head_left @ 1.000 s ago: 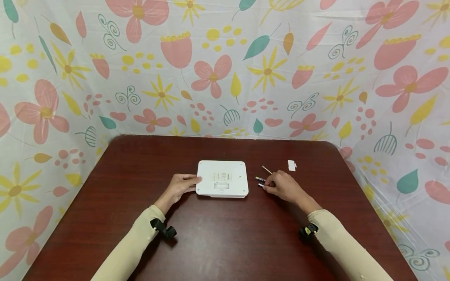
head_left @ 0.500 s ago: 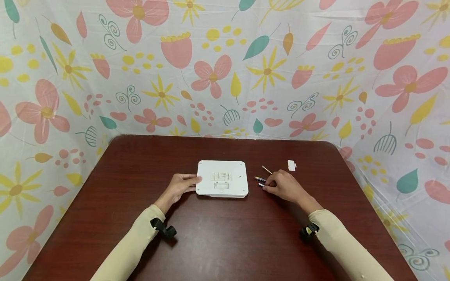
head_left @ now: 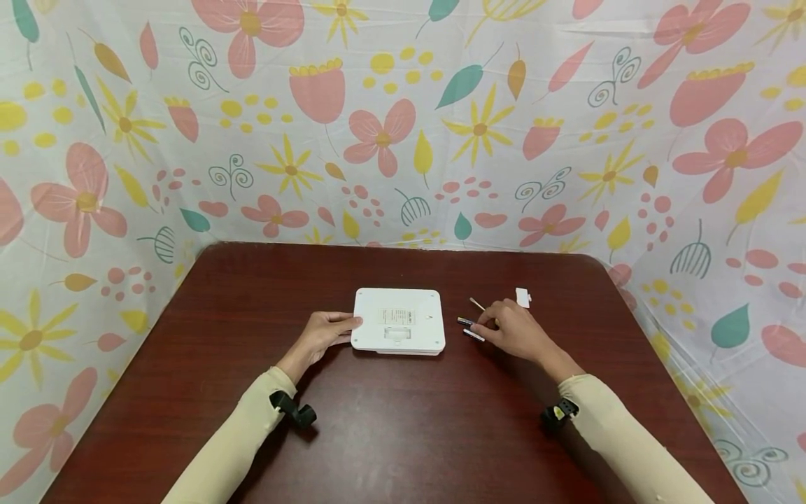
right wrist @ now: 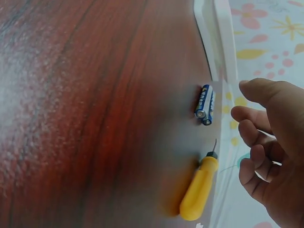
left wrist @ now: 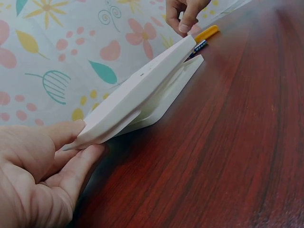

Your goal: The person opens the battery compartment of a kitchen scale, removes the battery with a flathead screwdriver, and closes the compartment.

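The white scale lies flat near the middle of the dark wooden table, underside up, with a label and an open recess showing; I take it as my landmark. My left hand rests at the scale's left edge: in the left wrist view the thumb lies on top of the near corner and the fingers curl beneath it, so that corner is pinched between them.

Just to the right of the scale I see two small batteries lying side by side on the table, blue with metal ends. My right hand is beside them, on the side away from the scale. In the right wrist view its fingers are loosely curled and spread a little, thumb apart from the rest, holding nothing; the fingertips sit close to the batteries, though I cannot tell whether they touch.

A yellow-handled screwdriver lies a little farther from the scale than the batteries, its thin tip pointing back toward them. Farther right again, beyond my right hand, a small white cover piece lies on the table. A flowered cloth hangs behind and around the table.
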The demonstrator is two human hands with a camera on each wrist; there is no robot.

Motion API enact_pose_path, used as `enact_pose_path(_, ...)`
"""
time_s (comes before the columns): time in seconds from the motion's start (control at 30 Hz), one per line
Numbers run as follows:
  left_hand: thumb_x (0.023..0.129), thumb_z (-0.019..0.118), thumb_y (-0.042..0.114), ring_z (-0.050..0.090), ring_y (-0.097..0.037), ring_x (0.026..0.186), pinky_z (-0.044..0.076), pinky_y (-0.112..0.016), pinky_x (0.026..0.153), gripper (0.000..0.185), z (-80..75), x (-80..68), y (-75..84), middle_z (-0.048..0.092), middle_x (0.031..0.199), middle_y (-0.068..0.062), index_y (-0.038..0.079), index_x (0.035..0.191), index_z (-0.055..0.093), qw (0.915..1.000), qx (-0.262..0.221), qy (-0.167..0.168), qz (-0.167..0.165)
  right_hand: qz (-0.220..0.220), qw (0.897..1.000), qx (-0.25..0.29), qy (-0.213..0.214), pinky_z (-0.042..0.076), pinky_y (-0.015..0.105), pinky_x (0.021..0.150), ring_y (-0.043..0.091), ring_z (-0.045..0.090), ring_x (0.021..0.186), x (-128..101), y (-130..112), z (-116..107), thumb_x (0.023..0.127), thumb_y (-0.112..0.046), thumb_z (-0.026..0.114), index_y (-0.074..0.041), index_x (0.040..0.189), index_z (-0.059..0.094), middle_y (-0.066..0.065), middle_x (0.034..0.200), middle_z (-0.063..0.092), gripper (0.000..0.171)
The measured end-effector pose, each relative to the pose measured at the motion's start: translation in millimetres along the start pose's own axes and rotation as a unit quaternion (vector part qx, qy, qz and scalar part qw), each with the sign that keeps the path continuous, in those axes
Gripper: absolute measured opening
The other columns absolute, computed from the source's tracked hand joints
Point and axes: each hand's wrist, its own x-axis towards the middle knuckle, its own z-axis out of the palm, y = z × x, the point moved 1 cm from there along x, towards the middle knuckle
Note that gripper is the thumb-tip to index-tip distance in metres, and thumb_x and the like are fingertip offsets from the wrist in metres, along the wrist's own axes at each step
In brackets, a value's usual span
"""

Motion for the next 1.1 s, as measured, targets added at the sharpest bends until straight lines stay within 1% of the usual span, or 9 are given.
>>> enact_pose_path(0.17,0.092,0.076,0.005,0.072,-0.018,0.09,0.064,-0.033,0.084,0.041,-1.7,-1.1,0.9,0.072,0.112,-0.023,-0.016,0.124,0.064,1.0,0.005,-0.006,0.003,-0.006,1.0,0.003,0.006,0.045,0.028,0.063,0.021,0.057,0.081,1.1,-3.8,-3.5,0.091,-0.026,0.08,-0.018,0.087,0.078,-0.01,0.083,0.065,0.009)
enact_pose_path(0.3,0.092,0.076,0.005,0.072,-0.018,0.09,0.064,-0.033,0.083,0.039,-1.7,-1.9,2.1,0.072,0.111,-0.022,-0.015,0.123,0.065,1.0,0.006,-0.008,0.002,-0.009,1.0,-0.005,0.015,0.048,0.03,0.064,0.023,0.06,0.082,2.7,-5.9,-5.5,0.093,-0.025,0.078,-0.017,0.087,0.077,-0.008,0.083,0.064,0.01)
enact_pose_path(0.47,0.092,0.076,0.005,0.072,-0.017,0.09,0.064,-0.033,0.084,0.039,-0.7,-1.9,1.4,0.073,0.11,-0.02,-0.015,0.123,0.065,1.0,0.004,-0.007,0.003,0.007,0.999,-0.022,0.045,0.055,0.039,0.067,0.023,0.063,0.082,4.5,-0.2,-10.4,0.093,-0.024,0.076,-0.012,0.09,0.079,-0.001,0.086,0.068,0.013)
enact_pose_path(0.6,0.092,0.076,0.006,0.072,-0.017,0.091,0.064,-0.033,0.084,0.039,-0.3,-1.0,-1.0,0.073,0.11,-0.019,-0.014,0.124,0.066,1.0,0.005,-0.006,0.003,0.046,0.998,-0.022,0.043,0.055,0.041,0.067,0.021,0.063,0.079,5.5,18.3,-17.6,0.094,-0.023,0.075,-0.009,0.095,0.079,0.004,0.091,0.07,0.014)
enact_pose_path(0.73,0.092,0.077,0.007,0.072,-0.018,0.091,0.064,-0.034,0.085,0.039,0.0,-1.1,-0.2,0.073,0.111,-0.02,-0.013,0.123,0.066,1.0,0.008,-0.004,0.002,0.084,0.996,-0.021,0.017,0.056,0.041,0.067,0.022,0.062,0.078,7.4,40.1,-30.3,0.096,-0.023,0.073,-0.005,0.1,0.078,0.009,0.095,0.07,0.019)
enact_pose_path(0.9,0.092,0.077,0.008,0.072,-0.018,0.091,0.064,-0.034,0.085,0.041,0.7,-1.3,0.7,0.072,0.113,-0.021,-0.013,0.125,0.066,0.9999,0.011,-0.006,-0.001,0.116,0.993,-0.02,0.002,0.059,0.049,0.072,0.025,0.065,0.08,8.5,64.7,-43.4,0.099,-0.021,0.07,0.0,0.105,0.077,0.014,0.098,0.072,0.023)
enact_pose_path(1.03,0.092,0.078,0.01,0.072,-0.018,0.092,0.064,-0.033,0.085,0.042,0.2,-1.5,0.1,0.072,0.114,-0.021,-0.012,0.126,0.065,0.9999,0.014,-0.004,-0.005,0.137,0.99,-0.017,-0.01,0.058,0.047,0.069,0.024,0.064,0.077,9.4,83.1,-46.1,0.101,-0.022,0.066,0.0,0.107,0.076,0.014,0.098,0.073,0.025)
enact_pose_path(1.1,0.092,0.077,0.009,0.072,-0.018,0.092,0.064,-0.033,0.085,0.042,0.3,-1.3,-0.1,0.072,0.114,-0.021,-0.013,0.126,0.065,0.9999,0.013,-0.004,-0.004,0.157,0.987,-0.017,-0.009,0.057,0.047,0.068,0.026,0.065,0.077,9.5,91.6,-46.9,0.101,-0.024,0.065,0.0,0.107,0.075,0.014,0.098,0.073,0.027)
